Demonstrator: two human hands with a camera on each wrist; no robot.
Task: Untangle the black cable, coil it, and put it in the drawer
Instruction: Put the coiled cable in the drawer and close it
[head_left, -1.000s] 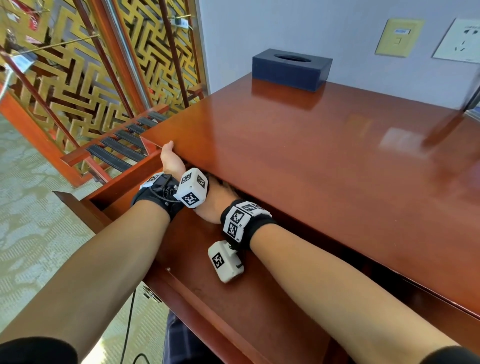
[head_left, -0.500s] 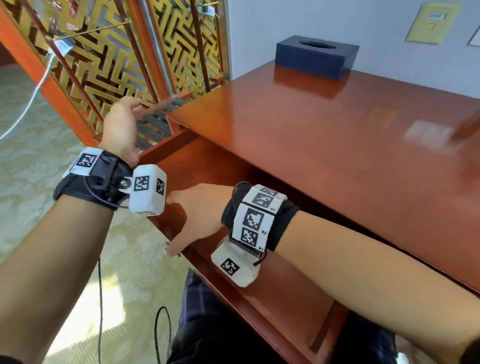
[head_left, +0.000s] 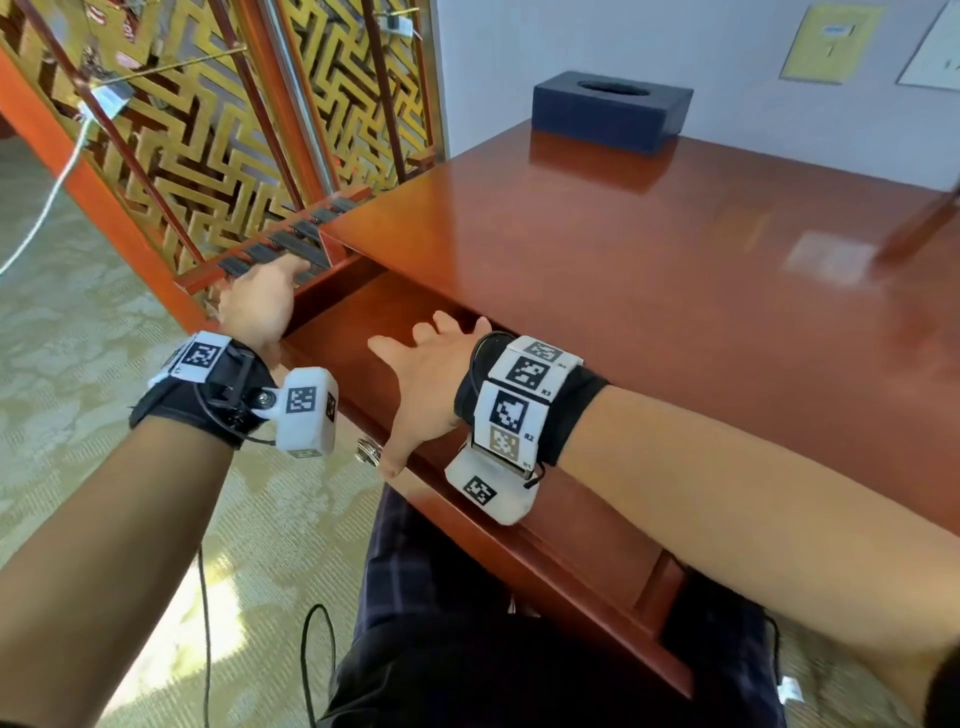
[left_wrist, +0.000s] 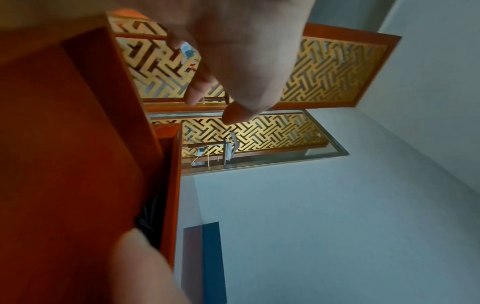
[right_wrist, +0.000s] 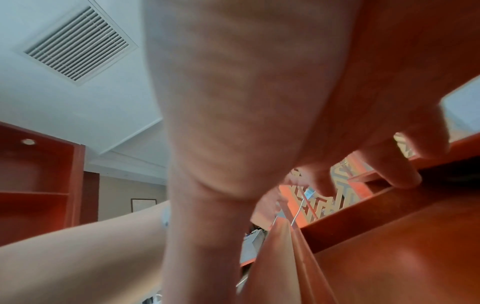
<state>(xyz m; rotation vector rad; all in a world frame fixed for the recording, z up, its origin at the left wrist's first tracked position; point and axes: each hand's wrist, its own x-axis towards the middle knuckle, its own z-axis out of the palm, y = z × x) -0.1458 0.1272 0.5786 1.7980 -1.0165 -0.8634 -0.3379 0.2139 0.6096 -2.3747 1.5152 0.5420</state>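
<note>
Both hands empty at the half-open drawer (head_left: 519, 540).

The left hand (head_left: 260, 306) hovers past the drawer's left corner, fingers loosely bent, holding nothing. The right hand (head_left: 426, 379) is spread wide over the drawer, thumb at its front edge beside the knob (head_left: 368, 450). The cable (left_wrist: 149, 222) lies dark at the drawer's back, under the worktop (head_left: 649, 270). A tissue box (head_left: 613, 111) sits far right.
</note>
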